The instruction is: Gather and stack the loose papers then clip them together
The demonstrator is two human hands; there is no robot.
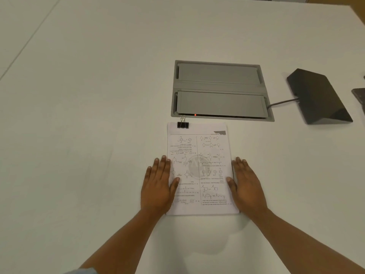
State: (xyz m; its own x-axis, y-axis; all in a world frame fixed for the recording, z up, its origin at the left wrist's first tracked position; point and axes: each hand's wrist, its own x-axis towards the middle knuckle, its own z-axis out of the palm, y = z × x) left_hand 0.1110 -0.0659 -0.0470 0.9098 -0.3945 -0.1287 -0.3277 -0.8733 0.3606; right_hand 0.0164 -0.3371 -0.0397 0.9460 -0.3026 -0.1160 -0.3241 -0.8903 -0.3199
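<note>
Currently, I see the stack [199, 169] at lower centre of frame, its long axis running up-frame. The left hand [158, 184] lies flat over its left edge with the thumb on the page. The right hand [246, 184] lies flat against its right edge. Neither grips anything. The clip [182, 124] sits on the stack's upper-left corner, nearer the left hand.

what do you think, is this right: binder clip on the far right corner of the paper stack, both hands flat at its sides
No: the head view shows the binder clip on the paper stack's far left corner. The left hand and right hand lie flat at its sides.
</note>
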